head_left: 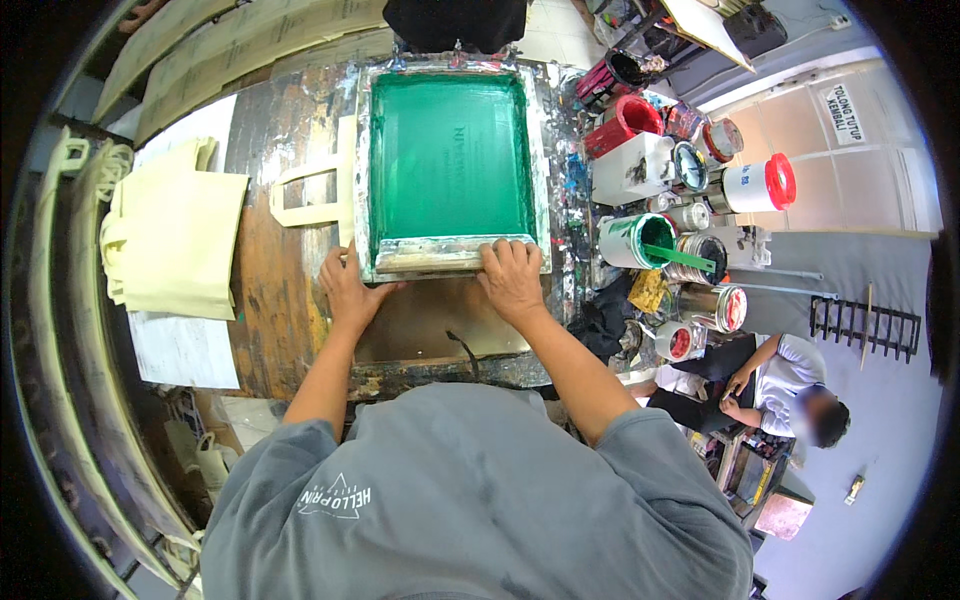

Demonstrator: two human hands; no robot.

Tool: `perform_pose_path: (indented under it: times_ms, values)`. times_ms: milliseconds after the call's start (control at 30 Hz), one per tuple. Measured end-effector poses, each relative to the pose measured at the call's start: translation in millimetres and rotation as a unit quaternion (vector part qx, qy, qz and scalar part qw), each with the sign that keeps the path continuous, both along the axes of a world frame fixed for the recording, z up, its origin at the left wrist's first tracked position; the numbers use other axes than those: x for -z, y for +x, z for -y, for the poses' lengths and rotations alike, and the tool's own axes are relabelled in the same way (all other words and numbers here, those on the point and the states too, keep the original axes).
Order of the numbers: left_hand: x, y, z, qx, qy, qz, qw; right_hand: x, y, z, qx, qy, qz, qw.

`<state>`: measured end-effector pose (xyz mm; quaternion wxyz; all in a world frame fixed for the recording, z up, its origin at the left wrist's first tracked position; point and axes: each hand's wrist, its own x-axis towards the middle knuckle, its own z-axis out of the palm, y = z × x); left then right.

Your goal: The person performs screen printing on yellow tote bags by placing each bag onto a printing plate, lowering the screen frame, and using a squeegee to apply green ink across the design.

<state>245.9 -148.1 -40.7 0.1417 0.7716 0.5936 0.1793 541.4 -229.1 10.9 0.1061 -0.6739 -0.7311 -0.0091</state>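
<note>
Both hands are at the near edge of a printing frame on a paint-stained wooden surface (pixel 275 335). The right hand (pixel 512 280) has its fingers bent over the right end of that edge, gripping it. The left hand (pixel 347 287) is partly open at the near left corner, its thumb spread away from its fingers; whether it grips the frame or only touches it, I cannot tell.

The printing frame (pixel 544 160) has pale, ink-smeared sides around a mesh (pixel 450 150) coated in green, the coat darker along its borders. A light wooden bar (pixel 425 256) lies across the frame's near end. Out from under its left side come cream fabric and a looped handle (pixel 305 215).

Farther left, a pile of cream bags (pixel 180 240) rests partly over white paper (pixel 185 355). To the right of the frame, paint containers crowd together: a white tub (pixel 615 243) with green inside and a green spatula (pixel 690 260) leaning out, a red can (pixel 628 118), and a white can with a red rim (pixel 745 187). Near them are a yellow sponge (pixel 647 292) and a dark cloth (pixel 602 322).

Beyond, a person in a light shirt (pixel 790 375) sits at lower right, and a black rack (pixel 865 328) hangs on the wall. Long shelves (pixel 50 290) holding cream material line the far left.
</note>
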Motion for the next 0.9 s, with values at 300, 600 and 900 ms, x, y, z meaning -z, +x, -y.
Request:
perform_pose_path:
  times_ms: [300,600,900]
  values:
    - [-39,6,3,-0.065,-0.09,0.382,0.917,-118,9,-37,-0.008,-0.005,0.002,1.0]
    - [-81,54,-78,-0.089,0.038,0.246,0.964,-232,42,-148,-0.024,0.214,0.026,0.976]
    - [7,47,-47,-0.16,-0.037,0.065,0.984,-270,57,-206,-0.015,0.244,-0.009,0.97]
